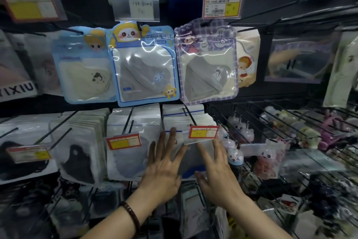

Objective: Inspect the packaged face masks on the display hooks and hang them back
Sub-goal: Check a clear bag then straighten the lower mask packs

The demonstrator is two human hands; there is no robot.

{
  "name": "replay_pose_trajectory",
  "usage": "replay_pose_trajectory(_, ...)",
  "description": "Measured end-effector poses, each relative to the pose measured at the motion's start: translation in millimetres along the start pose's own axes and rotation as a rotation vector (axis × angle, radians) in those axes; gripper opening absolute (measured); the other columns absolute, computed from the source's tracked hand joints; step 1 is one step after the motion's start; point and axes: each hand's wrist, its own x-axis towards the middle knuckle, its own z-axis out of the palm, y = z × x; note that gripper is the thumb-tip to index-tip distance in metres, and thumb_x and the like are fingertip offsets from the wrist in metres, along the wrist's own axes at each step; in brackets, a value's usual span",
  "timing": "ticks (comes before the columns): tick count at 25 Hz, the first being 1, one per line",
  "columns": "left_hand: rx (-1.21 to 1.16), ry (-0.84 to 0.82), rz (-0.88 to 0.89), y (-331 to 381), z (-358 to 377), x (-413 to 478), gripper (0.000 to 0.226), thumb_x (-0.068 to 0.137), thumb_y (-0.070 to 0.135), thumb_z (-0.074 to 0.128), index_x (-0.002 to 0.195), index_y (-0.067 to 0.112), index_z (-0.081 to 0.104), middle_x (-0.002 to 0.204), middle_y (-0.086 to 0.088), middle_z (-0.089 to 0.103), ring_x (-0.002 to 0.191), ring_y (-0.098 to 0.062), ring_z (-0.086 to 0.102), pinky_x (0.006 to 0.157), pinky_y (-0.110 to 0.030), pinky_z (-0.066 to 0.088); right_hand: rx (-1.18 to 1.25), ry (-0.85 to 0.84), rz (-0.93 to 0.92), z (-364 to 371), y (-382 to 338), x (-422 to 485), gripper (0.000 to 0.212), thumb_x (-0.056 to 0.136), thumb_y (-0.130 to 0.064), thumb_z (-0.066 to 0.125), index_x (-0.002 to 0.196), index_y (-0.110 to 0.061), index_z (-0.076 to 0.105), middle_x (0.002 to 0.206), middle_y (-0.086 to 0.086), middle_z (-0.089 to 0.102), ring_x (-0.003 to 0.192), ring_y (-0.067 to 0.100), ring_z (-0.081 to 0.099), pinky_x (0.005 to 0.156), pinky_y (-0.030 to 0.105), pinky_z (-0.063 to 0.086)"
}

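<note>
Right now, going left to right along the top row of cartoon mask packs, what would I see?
pale blue pack (cream mask) → bright blue pack (grey mask) → purple checked pack (grey mask) → cream pack with a red-hatted child

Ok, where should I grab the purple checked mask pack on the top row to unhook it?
Probably the bottom edge of the purple checked pack, coming from below and in front. It hangs flat from one hook at the top centre, its sides crowded by the blue pack and a cream pack, while the bottom hangs free. Then slide it towards you.
</note>
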Motion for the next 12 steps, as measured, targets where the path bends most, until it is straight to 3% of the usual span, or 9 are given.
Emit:
replay_pose_trajectory(3,0.016,-0.027,-0.074,-1,7,8,0.103,0.093,0.04,0.067,0.169,0.036,-0.002,0.165,-0.009,-0.047,0.153,-0.034,-0.042,0.128,-0.054,-0.016,-0.032,-0.026,0.003,3,3,9,0.092,0.104,-0.033,0.057,0.17,-0.035,-0.006,0.172,0.007,-0.036,0.157,0.03,-0.034,0.129,0.04,0.001)
replay_pose_trajectory(6,0.062,-0.029,-0.072,-5,17,16,0.108,0.072,0.044,0.082,0.166,0.025,0.032,0.177,-0.017,-0.013,0.163,-0.042,-0.005,0.125,-0.06,0.0,-0.052,0.037,-0.029,7,4,22,0.097,0.094,-0.029,0.063,0.171,-0.029,0.003,0.177,0.013,-0.012,0.164,0.036,-0.014,0.132,0.046,0.012)
replay_pose_trajectory(8,0.099,0.001,-0.053,-8,25,24,0.11,0.063,0.043,0.086,0.16,0.019,0.043,0.177,-0.019,0.005,0.162,-0.043,0.012,0.125,-0.062,0.007,-0.053,0.054,-0.038,8,2,35,0.102,0.09,-0.029,0.068,0.17,-0.024,0.006,0.176,0.013,-0.003,0.164,0.036,-0.007,0.134,0.049,0.016)
replay_pose_trajectory(10,0.111,-0.007,-0.05,-10,25,34,0.111,0.063,0.043,0.086,0.161,0.017,0.041,0.177,-0.019,0.01,0.161,-0.042,0.016,0.125,-0.062,0.006,-0.047,0.015,-0.015,7,-1,49,0.103,0.091,-0.03,0.07,0.17,-0.021,0.004,0.176,0.012,-0.003,0.164,0.036,-0.006,0.134,0.051,0.015)
replay_pose_trajectory(12,0.131,-0.041,-0.08,-10,22,45,0.108,0.079,0.046,0.08,0.167,0.017,0.024,0.177,-0.017,-0.006,0.163,-0.04,0.003,0.126,-0.062,-0.009,-0.074,-0.02,-0.004,10,-1,63,0.104,0.094,-0.032,0.069,0.171,-0.019,0.0,0.178,0.014,-0.009,0.164,0.037,-0.007,0.134,0.051,0.01)
